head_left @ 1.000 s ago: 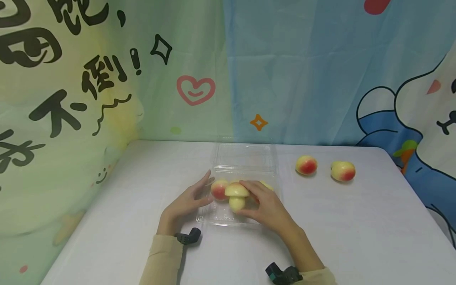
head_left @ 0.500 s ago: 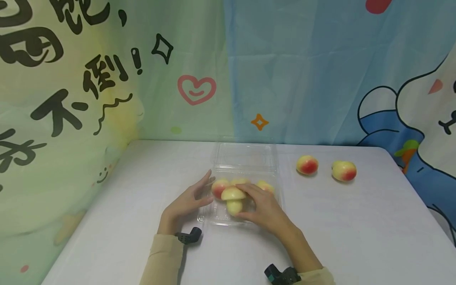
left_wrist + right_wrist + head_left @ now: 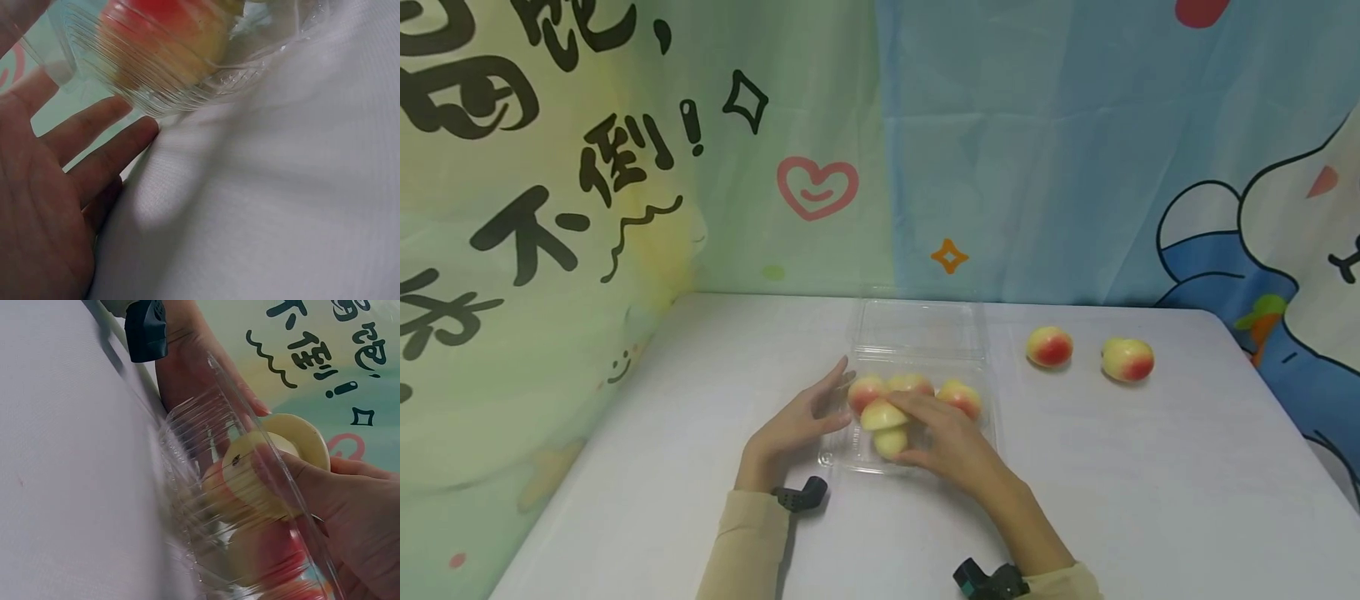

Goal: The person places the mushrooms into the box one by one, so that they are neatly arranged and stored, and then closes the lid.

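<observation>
On the left, the left hand (image 3: 797,419) has its fingers loosely extended, gripping nothing, beside the left wall of the clear clamshell box (image 3: 862,467) at the tabletop's (image 3: 1150,475) middle; firm contact cannot be told. The box's lid (image 3: 921,327) lies back toward the far edge. Inside, one red-blushed yellow fruit (image 3: 862,391) sits at the far left corner, a second (image 3: 912,382) mid-row, a third (image 3: 961,395) far right. In front, the right hand (image 3: 955,433) pinches a yellow mushroom-shaped piece (image 3: 880,416) between thumb and fingers, apparently being placed in the box's near part; this calls for seating it, then loosening the pinch. Two loose fruits (image 3: 1049,347) lie near the tabletop's far right corner.
</observation>
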{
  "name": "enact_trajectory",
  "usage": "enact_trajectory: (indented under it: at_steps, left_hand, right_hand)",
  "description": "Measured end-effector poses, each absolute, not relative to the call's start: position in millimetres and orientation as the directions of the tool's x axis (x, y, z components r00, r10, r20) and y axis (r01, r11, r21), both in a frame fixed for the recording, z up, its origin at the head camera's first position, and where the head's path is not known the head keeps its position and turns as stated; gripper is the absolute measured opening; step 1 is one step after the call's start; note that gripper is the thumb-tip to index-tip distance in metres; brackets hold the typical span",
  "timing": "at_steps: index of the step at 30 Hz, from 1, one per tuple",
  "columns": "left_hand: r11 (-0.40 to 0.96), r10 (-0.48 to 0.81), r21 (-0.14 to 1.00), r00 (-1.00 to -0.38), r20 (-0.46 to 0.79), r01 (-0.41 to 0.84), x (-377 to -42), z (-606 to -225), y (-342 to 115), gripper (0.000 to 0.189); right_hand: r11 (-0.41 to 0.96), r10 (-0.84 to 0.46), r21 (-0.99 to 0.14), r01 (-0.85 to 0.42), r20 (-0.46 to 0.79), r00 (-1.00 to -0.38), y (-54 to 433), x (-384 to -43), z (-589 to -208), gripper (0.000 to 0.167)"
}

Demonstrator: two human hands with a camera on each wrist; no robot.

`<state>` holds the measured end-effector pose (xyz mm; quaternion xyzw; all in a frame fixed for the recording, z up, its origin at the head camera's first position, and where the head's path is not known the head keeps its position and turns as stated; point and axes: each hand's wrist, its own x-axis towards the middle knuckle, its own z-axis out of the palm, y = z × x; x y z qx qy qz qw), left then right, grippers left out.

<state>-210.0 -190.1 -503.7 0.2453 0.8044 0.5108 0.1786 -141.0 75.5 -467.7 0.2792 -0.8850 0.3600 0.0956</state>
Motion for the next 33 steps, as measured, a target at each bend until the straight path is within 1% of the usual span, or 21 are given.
enact_trajectory:
  at_steps: [4, 12, 20, 26, 33]
  left_hand:
    - [0.364, 0.576, 0.907, -0.817, -0.042, 0.21, -209.8, -503.9, -189.6, 0.086]
    - [0.357, 0.578, 0.911, -0.815, -0.043, 0.205, -209.3, -502.2, -189.3, 0.087]
    - [0.346, 0.586, 0.914, -0.81, -0.033, 0.213, -209.8, -503.7, -189.5, 0.087]
    - [0.348, 0.585, 0.915, -0.81, -0.04, 0.206, -210.1, -504.0, -189.2, 0.087]
    - [0.364, 0.578, 0.908, -0.815, -0.043, 0.21, -210.2, -502.3, -188.2, 0.088]
  right_hand:
    - [0.586, -0.42, -0.592, -0.553, 0.362, -0.832, 74.8, -141.4, -469.2, 0.079]
    - [0.594, -0.434, -0.568, -0.57, 0.371, -0.821, 73.6, -142.3, -470.8, 0.077]
    - [0.568, -0.496, -0.59, -0.574, 0.311, -0.811, 73.7, -143.1, -471.3, 0.076]
    - [0.551, -0.517, -0.625, -0.552, 0.264, -0.814, 73.7, -142.9, -468.3, 0.076]
    - [0.577, -0.54, -0.616, -0.536, 0.205, -0.816, 73.2, -144.3, -465.3, 0.074]
